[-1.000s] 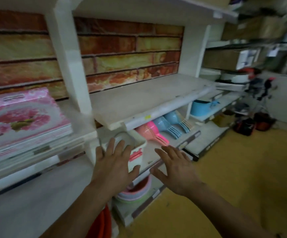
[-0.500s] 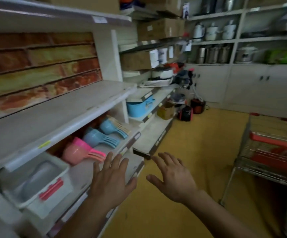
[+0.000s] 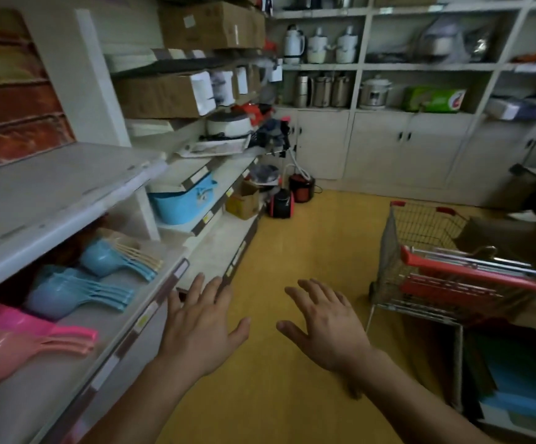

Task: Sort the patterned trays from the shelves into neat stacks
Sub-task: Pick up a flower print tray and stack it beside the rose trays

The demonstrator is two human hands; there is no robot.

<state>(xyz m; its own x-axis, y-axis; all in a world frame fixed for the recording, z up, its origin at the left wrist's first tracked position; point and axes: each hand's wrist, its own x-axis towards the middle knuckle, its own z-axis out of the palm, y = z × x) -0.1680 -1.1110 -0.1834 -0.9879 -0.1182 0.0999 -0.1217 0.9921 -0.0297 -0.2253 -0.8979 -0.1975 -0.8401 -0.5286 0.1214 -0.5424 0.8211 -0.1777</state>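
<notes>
My left hand (image 3: 201,328) and my right hand (image 3: 326,328) are both held out flat over the yellow floor (image 3: 292,251), fingers spread, holding nothing. The left hand hovers by the front edge of the lower white shelf (image 3: 151,312). At the right, a red-trimmed wire shopping cart (image 3: 436,261) holds several flat trays (image 3: 471,261) stacked in its basket; their pattern is too blurred to make out. No patterned trays show on the shelves in this view. The middle shelf board (image 3: 51,193) at the left is bare.
Pink scoops (image 3: 19,338) and blue scoops (image 3: 100,274) lie on the lower left shelf. A blue tub (image 3: 183,200) sits further along. Cardboard boxes, pots and kettles fill the far shelves. Small red-black appliances (image 3: 289,195) stand on the floor. Blue flat items (image 3: 523,389) lie at the lower right.
The view has swung right, away from the shelf with the pink floral tray stack, which is out of sight now. The shopping cart has come into view. Both hands stay open and empty.
</notes>
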